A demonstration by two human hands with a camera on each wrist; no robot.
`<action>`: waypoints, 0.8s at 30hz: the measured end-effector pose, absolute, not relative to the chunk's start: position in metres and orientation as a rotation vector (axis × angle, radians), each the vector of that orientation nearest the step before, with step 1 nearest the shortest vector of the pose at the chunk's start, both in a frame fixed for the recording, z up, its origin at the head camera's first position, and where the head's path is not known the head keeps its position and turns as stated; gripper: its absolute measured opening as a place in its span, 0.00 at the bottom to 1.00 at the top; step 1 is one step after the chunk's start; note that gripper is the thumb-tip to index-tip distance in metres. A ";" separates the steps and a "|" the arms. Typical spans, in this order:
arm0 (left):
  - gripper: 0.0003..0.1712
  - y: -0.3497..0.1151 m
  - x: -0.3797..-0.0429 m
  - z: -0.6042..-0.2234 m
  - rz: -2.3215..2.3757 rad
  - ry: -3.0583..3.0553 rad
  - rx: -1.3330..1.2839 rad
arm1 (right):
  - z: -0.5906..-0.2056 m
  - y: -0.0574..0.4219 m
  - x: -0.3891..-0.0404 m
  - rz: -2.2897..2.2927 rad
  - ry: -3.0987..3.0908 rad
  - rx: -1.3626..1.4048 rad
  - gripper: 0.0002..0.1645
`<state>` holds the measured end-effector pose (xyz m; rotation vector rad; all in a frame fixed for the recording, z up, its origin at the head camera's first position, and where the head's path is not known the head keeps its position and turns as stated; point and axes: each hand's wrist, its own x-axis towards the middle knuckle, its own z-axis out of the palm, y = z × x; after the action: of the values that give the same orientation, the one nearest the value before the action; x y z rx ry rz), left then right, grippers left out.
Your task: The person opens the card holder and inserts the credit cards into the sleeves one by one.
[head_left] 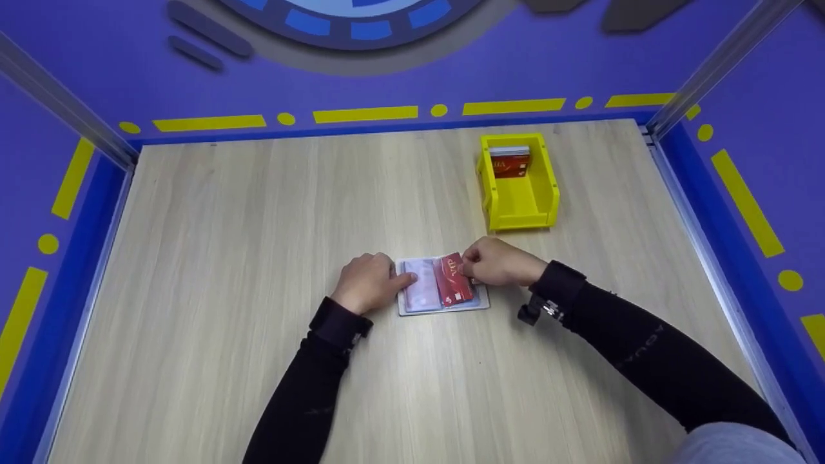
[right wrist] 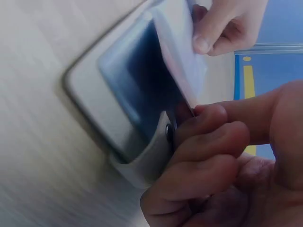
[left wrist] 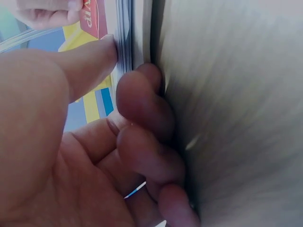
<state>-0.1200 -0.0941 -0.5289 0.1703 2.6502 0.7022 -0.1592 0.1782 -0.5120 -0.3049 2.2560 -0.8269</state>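
Note:
An open card holder (head_left: 482, 301) with clear plastic sleeves (head_left: 422, 290) lies flat on the table. My left hand (head_left: 367, 280) grips its left edge, the thumb on top of the sleeves; the left wrist view shows fingertips curled against the stacked page edges (left wrist: 124, 33). My right hand (head_left: 506, 263) pinches a red VIP card (head_left: 454, 280) by its right side. That card sits tilted over the right-hand page, its lower end at the sleeve. In the right wrist view, a pale strap (right wrist: 144, 168) with a dark snap (right wrist: 169, 130) stands up beside the right fingers.
Beyond my right hand stands a yellow bin (head_left: 521, 223), with several upright cards (head_left: 510, 166) at its back, a red one in front. The wood-grain table (head_left: 258, 212) is bordered by blue-purple walls (head_left: 361, 90) at the back and both sides.

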 end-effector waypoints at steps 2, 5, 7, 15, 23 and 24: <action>0.32 -0.094 -0.121 -0.529 0.698 2.655 0.177 | -0.514 0.178 -0.158 -0.812 2.266 -0.315 0.22; 0.32 -0.094 -0.121 -0.530 0.701 2.660 0.183 | -0.516 0.173 -0.156 -0.796 2.301 -0.306 0.19; 0.33 -0.094 -0.122 -0.531 0.708 2.656 0.180 | -0.516 0.168 -0.155 -0.784 2.334 -0.303 0.19; 0.32 -0.094 -0.122 -0.531 0.720 2.670 0.207 | -0.515 0.147 -0.152 -0.725 2.408 -0.280 0.19; 0.31 -0.094 -0.121 -0.531 0.715 2.667 0.193 | -0.514 0.144 -0.152 -0.705 2.418 -0.260 0.19; 0.31 -0.094 -0.121 -0.531 0.715 2.664 0.192 | -0.514 0.145 -0.152 -0.712 2.414 -0.249 0.19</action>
<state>-0.1210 -0.0939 -0.5306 0.1918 2.6643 0.7155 -0.1516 0.1453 -0.5144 -0.2494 2.4135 -0.7121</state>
